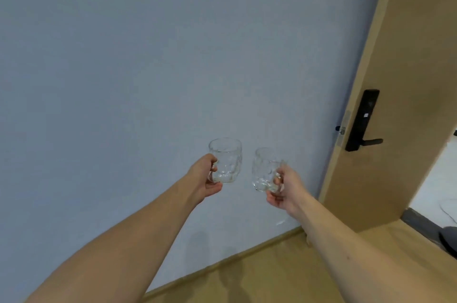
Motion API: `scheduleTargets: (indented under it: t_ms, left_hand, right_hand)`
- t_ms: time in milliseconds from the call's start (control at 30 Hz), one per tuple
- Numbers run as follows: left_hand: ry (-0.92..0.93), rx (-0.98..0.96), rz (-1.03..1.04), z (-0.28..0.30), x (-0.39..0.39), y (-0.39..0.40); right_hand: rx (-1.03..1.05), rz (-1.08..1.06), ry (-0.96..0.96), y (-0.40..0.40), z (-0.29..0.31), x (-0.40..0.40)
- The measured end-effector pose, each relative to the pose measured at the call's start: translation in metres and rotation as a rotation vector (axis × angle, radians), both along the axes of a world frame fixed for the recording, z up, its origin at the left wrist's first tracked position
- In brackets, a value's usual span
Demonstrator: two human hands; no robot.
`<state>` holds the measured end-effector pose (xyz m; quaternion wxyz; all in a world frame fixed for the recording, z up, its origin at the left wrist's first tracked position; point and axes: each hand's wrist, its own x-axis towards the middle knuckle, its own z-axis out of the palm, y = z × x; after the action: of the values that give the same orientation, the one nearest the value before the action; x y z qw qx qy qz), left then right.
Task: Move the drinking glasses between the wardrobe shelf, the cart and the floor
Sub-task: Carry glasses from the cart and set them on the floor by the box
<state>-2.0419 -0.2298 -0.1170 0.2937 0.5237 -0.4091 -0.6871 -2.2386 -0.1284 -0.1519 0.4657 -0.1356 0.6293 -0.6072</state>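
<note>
Two clear, dimpled drinking glasses with handles are held up in front of a pale blue-grey wall. My left hand (204, 177) grips the handle of the left glass (227, 160), which stands upright. My right hand (284, 187) grips the handle of the right glass (264, 170), which leans slightly to the left. The two glasses are close together but apart. Both look empty. No wardrobe shelf or cart is in view.
An open wooden door (385, 114) with a black lock plate and lever (362, 120) stands at the right. Wooden floor (272, 275) runs along the wall's base. Beyond the door lies a pale floor with a dark object (448, 240).
</note>
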Motion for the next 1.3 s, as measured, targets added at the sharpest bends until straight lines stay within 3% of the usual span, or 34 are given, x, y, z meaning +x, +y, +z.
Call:
scheduleTargets:
  t_ms: [267,533,967,1300]
  left_hand:
    - [0.018,0.035,0.356,-0.020,0.258,-0.014]
    - [0.061,0.096,0.733,-0.035,0.470,0.011]
    - [-0.037,0.166,1.249,-0.058,0.715,0.078]
    - [-0.011,0.225,1.478,-0.054,0.863,0.094]
  right_hand:
    - [0.047,0.387,0.006,-0.089,-0.029,0.244]
    - [0.109,0.758,0.022,-0.130,-0.042,0.458]
    - [0.219,1.262,0.060,-0.164,-0.057,0.757]
    - [0.186,1.519,0.091,-0.178,-0.045,0.947]
